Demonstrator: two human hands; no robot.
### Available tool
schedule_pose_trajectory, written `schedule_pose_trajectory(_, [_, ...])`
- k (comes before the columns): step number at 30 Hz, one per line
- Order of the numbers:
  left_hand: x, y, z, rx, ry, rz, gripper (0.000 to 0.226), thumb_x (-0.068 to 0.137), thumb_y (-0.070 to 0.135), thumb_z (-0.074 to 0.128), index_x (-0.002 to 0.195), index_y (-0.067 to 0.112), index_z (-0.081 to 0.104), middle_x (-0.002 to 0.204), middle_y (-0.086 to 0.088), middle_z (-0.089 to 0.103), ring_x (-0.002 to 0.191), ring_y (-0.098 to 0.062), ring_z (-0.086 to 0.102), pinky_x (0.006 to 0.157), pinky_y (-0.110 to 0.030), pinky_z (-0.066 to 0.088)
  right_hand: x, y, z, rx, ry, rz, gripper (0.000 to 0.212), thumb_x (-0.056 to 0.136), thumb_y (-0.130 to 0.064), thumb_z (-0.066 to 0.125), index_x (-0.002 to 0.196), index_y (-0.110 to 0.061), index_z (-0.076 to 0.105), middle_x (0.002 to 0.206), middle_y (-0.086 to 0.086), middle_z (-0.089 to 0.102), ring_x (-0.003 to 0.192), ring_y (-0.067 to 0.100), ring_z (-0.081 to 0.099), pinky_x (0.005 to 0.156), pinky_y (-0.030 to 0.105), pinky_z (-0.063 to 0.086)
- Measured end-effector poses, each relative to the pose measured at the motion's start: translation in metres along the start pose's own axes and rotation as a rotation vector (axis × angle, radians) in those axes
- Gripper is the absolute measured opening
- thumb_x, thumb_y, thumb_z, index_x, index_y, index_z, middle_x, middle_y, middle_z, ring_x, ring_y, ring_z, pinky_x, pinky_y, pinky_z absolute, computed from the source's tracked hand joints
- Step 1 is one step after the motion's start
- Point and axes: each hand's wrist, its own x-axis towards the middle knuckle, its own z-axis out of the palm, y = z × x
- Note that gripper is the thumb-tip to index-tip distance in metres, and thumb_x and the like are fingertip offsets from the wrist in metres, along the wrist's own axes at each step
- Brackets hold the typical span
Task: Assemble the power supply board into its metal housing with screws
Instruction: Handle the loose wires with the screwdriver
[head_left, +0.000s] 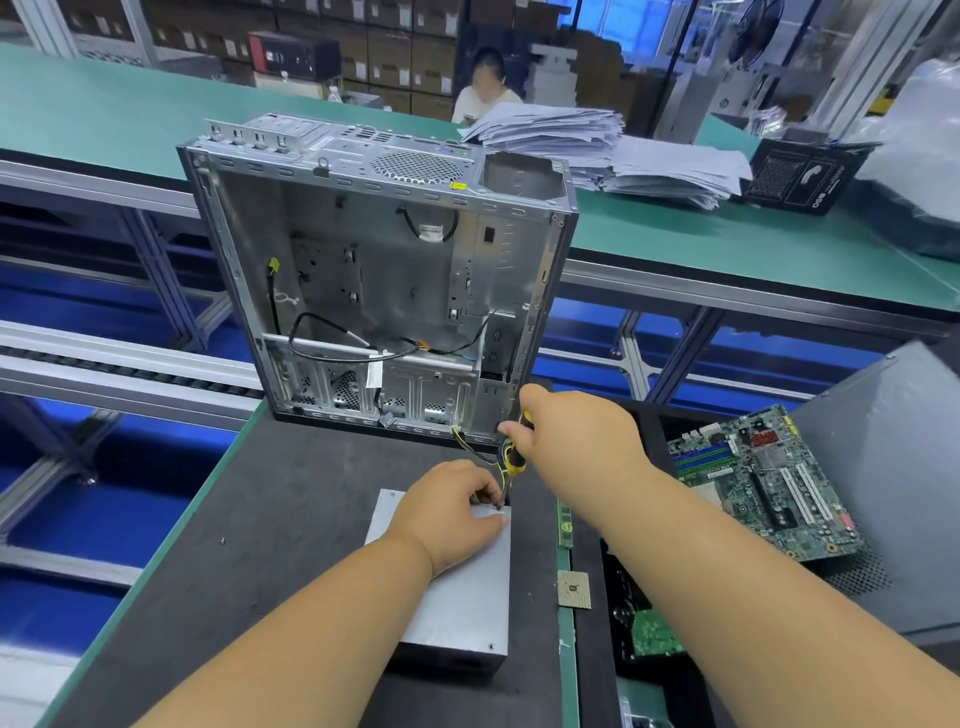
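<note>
A grey metal power supply housing (462, 597) lies flat on the dark mat in front of me. My left hand (449, 512) rests on its far end, fingers curled and pinching at the screwdriver tip near the far right corner. My right hand (576, 441) grips a yellow and black screwdriver (514, 457) that points down at that corner. Yellow and black wires (475, 449) run from the housing's far end. A small loose screw (222, 540) lies on the mat to the left.
An open silver computer case (384, 291) stands upright just beyond the housing. A green motherboard (763, 483) leans on a grey panel (883, 467) at the right. A CPU chip (573, 588) and a memory stick (565, 525) lie beside the housing. A person sits behind paper stacks (613, 145).
</note>
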Motion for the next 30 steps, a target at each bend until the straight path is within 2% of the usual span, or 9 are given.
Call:
schedule_pose_trajectory(4, [0.000, 0.000, 0.000, -0.008, 0.003, 0.000, 0.014, 0.076, 0.033, 0.072, 0.079, 0.037, 0.059, 0.084, 0.016, 0.055, 0.087, -0.003, 0.049, 0.075, -0.018, 0.040, 0.000, 0.001, -0.005, 0.051, -0.078, -0.047, 0.031, 0.101, -0.051, 0.039, 0.089, -0.023, 0.040, 0.074, -0.005, 0.044, 0.070, 0.021, 0.048, 0.054, 0.031, 0.033])
schedule_pose_trajectory(8, [0.001, 0.000, 0.000, -0.022, 0.011, 0.013, 0.016, 0.076, 0.032, 0.073, 0.077, 0.036, 0.058, 0.083, 0.014, 0.056, 0.085, -0.005, 0.050, 0.075, -0.021, 0.043, -0.002, 0.002, -0.017, 0.261, -0.188, -0.153, 0.012, 0.100, -0.031, 0.046, 0.105, -0.020, 0.049, 0.099, 0.001, 0.052, 0.088, 0.023, 0.054, 0.074, 0.038, 0.047])
schedule_pose_trajectory(10, [0.001, 0.000, 0.000, -0.015, 0.014, 0.020, 0.013, 0.076, 0.032, 0.073, 0.079, 0.033, 0.060, 0.083, 0.014, 0.056, 0.086, -0.006, 0.050, 0.076, -0.023, 0.044, -0.002, 0.003, -0.019, 0.274, -0.170, -0.192, 0.011, 0.099, -0.030, 0.052, 0.101, -0.020, 0.050, 0.092, -0.001, 0.054, 0.083, 0.021, 0.052, 0.069, 0.036, 0.044])
schedule_pose_trajectory(12, [0.001, -0.001, 0.000, -0.012, 0.017, 0.026, 0.011, 0.076, 0.032, 0.073, 0.082, 0.031, 0.063, 0.084, 0.015, 0.055, 0.087, -0.006, 0.050, 0.076, -0.022, 0.043, 0.001, 0.003, -0.019, 0.210, -0.139, -0.150, 0.023, 0.098, -0.040, 0.054, 0.092, -0.020, 0.046, 0.075, -0.005, 0.047, 0.071, 0.018, 0.046, 0.056, 0.032, 0.034])
schedule_pose_trajectory(17, [0.000, -0.002, 0.000, -0.027, 0.011, 0.015, 0.011, 0.077, 0.033, 0.073, 0.085, 0.031, 0.066, 0.086, 0.015, 0.056, 0.089, -0.006, 0.051, 0.079, -0.024, 0.045, 0.002, -0.001, -0.010, -0.125, -0.076, 0.024, 0.040, 0.101, -0.052, 0.037, 0.077, -0.020, 0.041, 0.061, -0.004, 0.037, 0.051, 0.012, 0.029, 0.045, 0.026, 0.019])
schedule_pose_trajectory(19, [0.000, -0.002, 0.000, -0.030, 0.007, 0.012, 0.011, 0.077, 0.032, 0.073, 0.085, 0.031, 0.066, 0.086, 0.014, 0.056, 0.090, -0.006, 0.051, 0.080, -0.025, 0.045, -0.003, -0.003, -0.006, -0.119, -0.035, 0.033, 0.038, 0.102, -0.050, 0.034, 0.077, -0.021, 0.036, 0.061, -0.005, 0.037, 0.051, 0.015, 0.031, 0.046, 0.026, 0.020])
schedule_pose_trajectory(21, [0.000, -0.001, 0.000, -0.030, 0.007, 0.015, 0.011, 0.076, 0.031, 0.073, 0.085, 0.029, 0.066, 0.086, 0.014, 0.057, 0.090, -0.008, 0.052, 0.081, -0.026, 0.045, -0.005, -0.002, -0.005, 0.048, -0.053, 0.009, 0.027, 0.102, -0.042, 0.037, 0.086, -0.020, 0.038, 0.069, -0.003, 0.043, 0.058, 0.018, 0.041, 0.047, 0.030, 0.026])
schedule_pose_trajectory(25, [0.000, -0.001, -0.001, -0.017, 0.001, 0.007, 0.012, 0.076, 0.033, 0.072, 0.082, 0.034, 0.062, 0.086, 0.015, 0.056, 0.090, -0.007, 0.050, 0.078, -0.024, 0.044, -0.007, 0.001, -0.014, 0.242, -0.161, -0.181, 0.009, 0.100, -0.029, 0.045, 0.100, -0.020, 0.048, 0.091, 0.000, 0.054, 0.078, 0.022, 0.053, 0.064, 0.037, 0.044])
schedule_pose_trajectory(30, [0.000, -0.002, -0.001, -0.025, -0.006, 0.009, 0.016, 0.076, 0.034, 0.073, 0.080, 0.038, 0.058, 0.083, 0.017, 0.053, 0.089, -0.005, 0.049, 0.078, -0.023, 0.043, -0.007, 0.003, -0.009, 0.170, -0.108, -0.096, 0.025, 0.100, -0.043, 0.050, 0.093, -0.021, 0.041, 0.070, -0.007, 0.044, 0.069, 0.021, 0.047, 0.056, 0.033, 0.032])
